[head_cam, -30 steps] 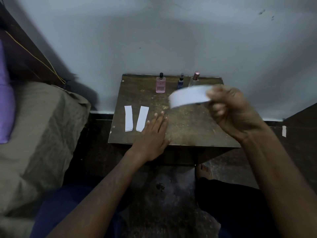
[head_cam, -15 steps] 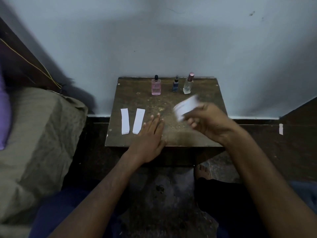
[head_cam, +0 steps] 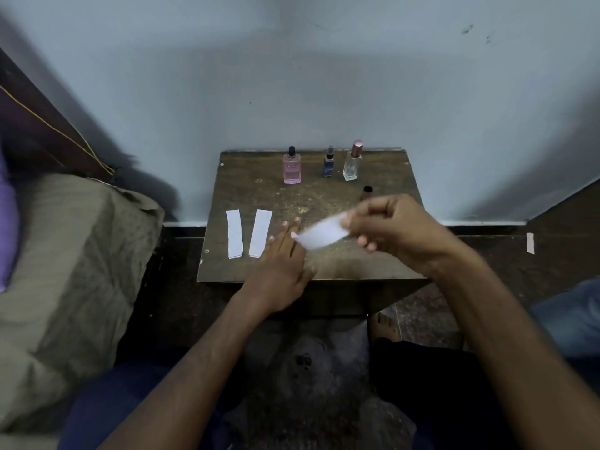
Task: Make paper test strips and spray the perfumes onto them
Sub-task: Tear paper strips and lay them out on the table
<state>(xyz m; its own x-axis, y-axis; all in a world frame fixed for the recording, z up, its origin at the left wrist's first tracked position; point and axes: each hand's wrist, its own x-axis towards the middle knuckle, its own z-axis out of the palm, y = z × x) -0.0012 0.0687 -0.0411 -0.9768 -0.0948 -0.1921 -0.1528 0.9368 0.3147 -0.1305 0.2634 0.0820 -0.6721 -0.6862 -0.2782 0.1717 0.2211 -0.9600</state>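
Above the tabletop's front half, the right hand (head_cam: 394, 230) pinches one blurred paper strip (head_cam: 321, 234) between curled fingers. Beneath it the left hand (head_cam: 281, 264) lies flat near the front edge, fingers straight. Two more strips (head_cam: 234, 233) (head_cam: 260, 233) lie side by side toward the left edge. Three perfume bottles (head_cam: 291, 166) (head_cam: 329, 162) (head_cam: 352, 162) stand along the back edge of the table (head_cam: 373, 264), with one dark cap (head_cam: 367, 191) nearer the right edge.

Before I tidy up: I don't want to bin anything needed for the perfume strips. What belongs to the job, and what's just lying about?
For the job:
- two strips on the table
- paper, pinched in the right hand
- pink bottle, blue bottle, clear bottle
- small cap

Lying about:
- bedding
- paper scrap on the floor
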